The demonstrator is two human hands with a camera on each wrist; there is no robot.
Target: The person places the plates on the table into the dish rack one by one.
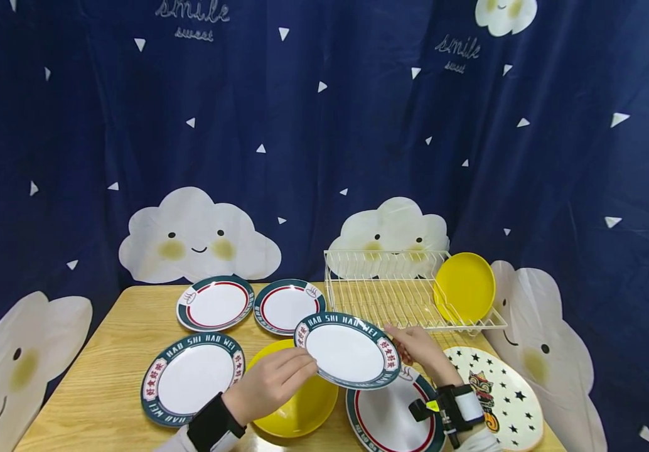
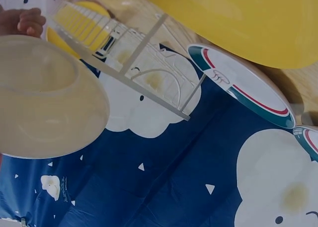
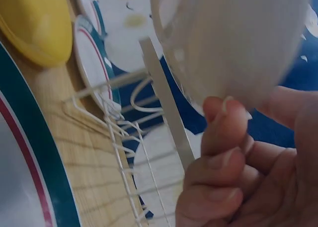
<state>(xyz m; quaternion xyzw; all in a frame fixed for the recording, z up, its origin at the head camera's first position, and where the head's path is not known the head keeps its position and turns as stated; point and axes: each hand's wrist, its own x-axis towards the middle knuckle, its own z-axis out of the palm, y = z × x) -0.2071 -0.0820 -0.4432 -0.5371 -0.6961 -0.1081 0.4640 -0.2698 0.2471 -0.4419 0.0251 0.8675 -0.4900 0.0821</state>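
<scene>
A white plate (image 1: 344,353) with a dark green, lettered rim is held tilted in the air between both hands. My left hand (image 1: 273,385) grips its left edge. My right hand (image 1: 417,349) pinches the right edge; in the right wrist view, curled fingers (image 3: 226,132) and the thumb meet at the rim, below the pale underside. Beneath the held plate are a yellow dish (image 1: 299,408) and a green-rimmed plate with a red ring (image 1: 395,414), both partly covered. The left hand does not show in its own wrist view.
A white wire dish rack (image 1: 381,301) stands at the back right, with a yellow plate (image 1: 466,287) upright in its right end. Green-rimmed plates (image 1: 215,304) (image 1: 289,307) lie at the back and another plate (image 1: 193,379) at left. A cat-and-star board (image 1: 502,395) lies at right.
</scene>
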